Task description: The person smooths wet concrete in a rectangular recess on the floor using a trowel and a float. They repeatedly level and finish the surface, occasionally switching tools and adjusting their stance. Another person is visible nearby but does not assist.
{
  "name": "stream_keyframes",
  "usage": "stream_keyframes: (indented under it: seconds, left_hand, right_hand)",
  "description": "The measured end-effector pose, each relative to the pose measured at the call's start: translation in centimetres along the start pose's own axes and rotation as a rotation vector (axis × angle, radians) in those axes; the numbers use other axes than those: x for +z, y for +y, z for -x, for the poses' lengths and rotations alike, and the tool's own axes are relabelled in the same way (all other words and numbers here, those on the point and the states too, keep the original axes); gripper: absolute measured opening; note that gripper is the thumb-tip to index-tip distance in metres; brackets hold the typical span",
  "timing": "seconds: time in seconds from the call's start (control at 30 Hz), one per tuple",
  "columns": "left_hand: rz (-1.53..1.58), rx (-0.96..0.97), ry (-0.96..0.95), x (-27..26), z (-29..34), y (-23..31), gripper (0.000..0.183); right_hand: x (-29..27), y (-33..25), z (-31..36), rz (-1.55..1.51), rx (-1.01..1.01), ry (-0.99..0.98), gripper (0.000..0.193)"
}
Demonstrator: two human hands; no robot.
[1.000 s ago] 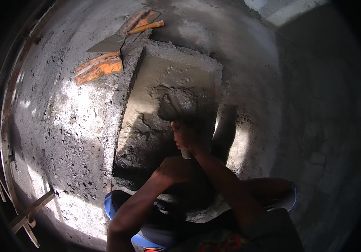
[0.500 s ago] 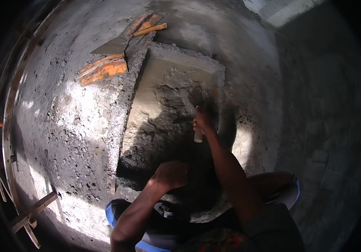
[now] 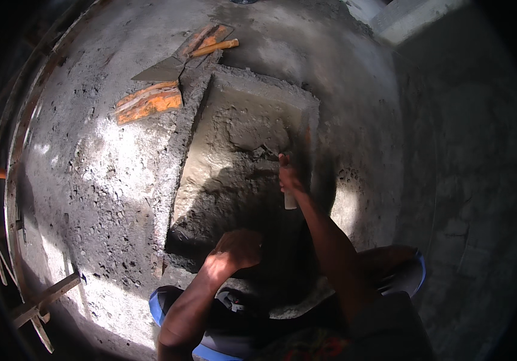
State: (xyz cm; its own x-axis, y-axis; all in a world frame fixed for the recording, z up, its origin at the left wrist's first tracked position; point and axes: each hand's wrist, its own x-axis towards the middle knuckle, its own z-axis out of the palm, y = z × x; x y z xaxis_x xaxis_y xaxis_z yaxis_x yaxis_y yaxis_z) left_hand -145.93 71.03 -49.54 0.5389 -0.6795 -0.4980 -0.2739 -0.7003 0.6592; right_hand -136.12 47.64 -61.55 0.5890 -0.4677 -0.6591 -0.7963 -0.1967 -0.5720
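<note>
A shallow rectangular trough [image 3: 177, 138], crusted with cement, holds wet grey mortar [image 3: 252, 129] in front of me. My right hand [image 3: 291, 180] is closed around the pale handle of a trowel [image 3: 290, 201] over the trough's right side. The trowel's blade is hard to make out against the dark mortar. Over the trough's near end, my left hand [image 3: 238, 248] is closed with its fingers curled under. Shadow hides whatever it may hold.
Beyond the trough's far left corner lies another trowel [image 3: 215, 47] with a wooden handle, among orange, mortar-smeared pieces [image 3: 150, 103]. Wooden bars [image 3: 48, 298] stand along the left. A pale block [image 3: 418, 18] sits at the far right, beside a grey wall [image 3: 469, 150].
My right hand has drawn slightly nearer with the trowel, whose blade showed more plainly before. The mortar ahead of it is reshaped. My left hand has shifted slightly left.
</note>
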Motion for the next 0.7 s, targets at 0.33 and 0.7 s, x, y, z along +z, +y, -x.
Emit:
stream_keyframes:
  seconds: [0.33, 0.7]
  left_hand:
    - [0.070, -0.059, -0.042, -0.9, 0.2, 1.6, 0.024]
    - [0.076, -0.092, -0.023, -1.0, 1.4, 2.2, 0.023]
  right_hand:
    - [2.9, -1.1, -2.6, -0.099, 0.018, -0.194, 0.045]
    - [-4.7, -7.2, -6.3, 0.226, -0.063, -0.012, 0.063]
